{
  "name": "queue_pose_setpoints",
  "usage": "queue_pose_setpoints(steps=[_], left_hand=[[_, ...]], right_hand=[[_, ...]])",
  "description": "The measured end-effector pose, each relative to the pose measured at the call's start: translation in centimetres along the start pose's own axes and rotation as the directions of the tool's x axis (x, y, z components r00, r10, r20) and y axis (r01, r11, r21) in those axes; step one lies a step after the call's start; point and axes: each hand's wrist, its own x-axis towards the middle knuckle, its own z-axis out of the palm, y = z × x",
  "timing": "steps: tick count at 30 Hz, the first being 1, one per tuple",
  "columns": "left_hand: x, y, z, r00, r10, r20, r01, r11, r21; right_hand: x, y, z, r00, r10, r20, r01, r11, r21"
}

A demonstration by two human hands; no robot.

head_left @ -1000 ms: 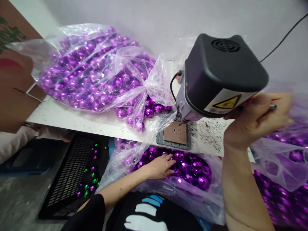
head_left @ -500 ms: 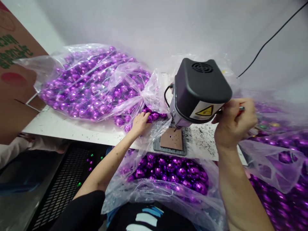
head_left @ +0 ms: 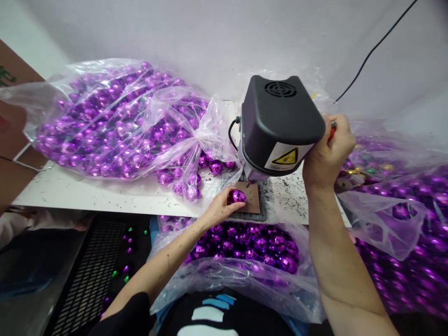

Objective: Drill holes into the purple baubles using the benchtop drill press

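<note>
My left hand (head_left: 217, 208) holds a shiny purple faceted ball (head_left: 239, 196) between thumb and fingers. The ball is over the brown square plate (head_left: 252, 204), beside the tip below the machine head. That head belongs to a black bench drill (head_left: 283, 109) with a yellow warning label. At its right side my right hand (head_left: 329, 154) is closed around a lever with a red part (head_left: 332, 131) showing; the rest of the lever is hidden. A few loose purple balls (head_left: 216, 167) lie at the mouth of a clear bag behind my left hand.
A large clear bag of purple balls (head_left: 105, 126) covers the table's left side. Another open bag of balls (head_left: 252, 242) sits at my lap, and more bags (head_left: 402, 224) stand right. Dark shavings (head_left: 285, 198) litter the white table. A black crate (head_left: 84, 266) is below left.
My left hand has come from the loose balls by the bag to the brown plate, bringing one purple ball. My right hand stays on the lever. The view has shifted slightly.
</note>
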Motion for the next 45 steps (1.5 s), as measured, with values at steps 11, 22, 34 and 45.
queue_pose_setpoints(steps=[11,22,34,45], left_hand=[[2.1,-0.4,2.2,0.958,0.256,-0.127,-0.191,0.903,0.385],[2.7,-0.9,3.4,0.939,0.316,-0.135,-0.216,0.849,0.482],[2.5,-1.4,3.9,0.935,0.334,-0.117,-0.229,0.823,0.520],[2.6,-1.7,4.0,0.930,0.347,-0.123,-0.237,0.820,0.522]], right_hand=[[-0.2,0.0,0.0,1.000,0.003,-0.005,-0.003,1.000,0.030],[-0.3,-0.1,-0.1,1.000,-0.020,-0.001,0.020,1.000,0.015],[-6.9,0.8,-3.1,0.990,-0.121,-0.074,0.118,0.992,-0.033],[-11.0,2.8,-3.6,0.960,-0.267,-0.080,0.269,0.963,0.012]])
